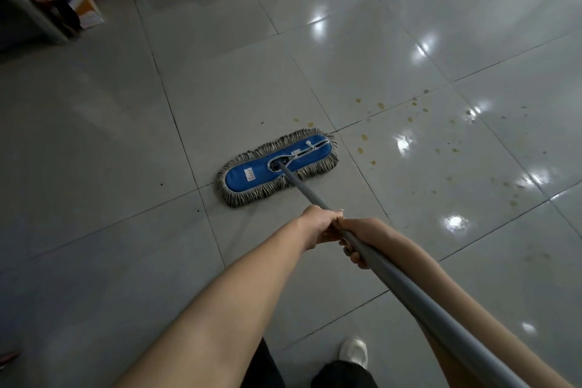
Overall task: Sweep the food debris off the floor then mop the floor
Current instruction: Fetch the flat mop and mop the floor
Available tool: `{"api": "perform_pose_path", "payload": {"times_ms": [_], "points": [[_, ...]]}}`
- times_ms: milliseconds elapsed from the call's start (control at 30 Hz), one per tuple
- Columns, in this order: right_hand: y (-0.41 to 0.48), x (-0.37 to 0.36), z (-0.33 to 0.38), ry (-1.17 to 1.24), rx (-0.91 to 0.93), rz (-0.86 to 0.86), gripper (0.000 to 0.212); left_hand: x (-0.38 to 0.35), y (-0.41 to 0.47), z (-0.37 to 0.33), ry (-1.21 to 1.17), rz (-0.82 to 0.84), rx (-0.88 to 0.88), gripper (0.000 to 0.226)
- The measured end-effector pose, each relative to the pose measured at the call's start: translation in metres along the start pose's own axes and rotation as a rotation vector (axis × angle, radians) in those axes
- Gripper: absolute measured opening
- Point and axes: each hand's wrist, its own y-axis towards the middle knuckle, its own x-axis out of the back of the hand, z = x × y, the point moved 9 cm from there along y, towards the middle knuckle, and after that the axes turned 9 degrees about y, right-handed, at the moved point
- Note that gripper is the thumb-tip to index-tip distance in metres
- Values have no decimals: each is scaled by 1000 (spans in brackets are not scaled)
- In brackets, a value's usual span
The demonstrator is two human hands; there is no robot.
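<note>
Far left there's a couple of cardboard boxes (82,1) against the wall, nothing to do with the job. On the tiled floor (94,135) just left of the mop there are a few tiny dark specks (161,184), so I'd say the sweeping wasn't perfect, but there are no big crumbs anywhere I can see.

Middle of the room: the flat dust mop head (277,164), blue top with a grey fringe, is lying flat on the tiles, well ahead of the hands. The grey mop handle (393,271) runs from it back toward the person, near and right.

The left hand (318,227) is wrapped round the handle, with the right hand (362,238) touching it just behind, fingers curled tight round the pole too.

Right of the mop head is a whole scatter of yellowish-brown splatter spots (409,135), some just beside the fringe, most further right. Looks to me like mopping's underway, with that patch left to do.
</note>
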Motion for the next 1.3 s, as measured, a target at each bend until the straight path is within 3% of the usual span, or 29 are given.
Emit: {"api": "perform_pose_path", "payload": {"times_ms": [233, 500, 967, 1300], "points": [[7, -79, 65, 147, -2, -13, 50, 93, 15, -47, 121, 67, 17, 19], [21, -118, 130, 242, -3, -25, 50, 146, 40, -99, 180, 90, -4, 24], [46, -103, 255, 267, -86, 31, 45, 172, 85, -224, 220, 177, -53, 16], [61, -66, 362, 167, -154, 122, 41, 172, 112, -329, 274, 361, 76, 16]]}}
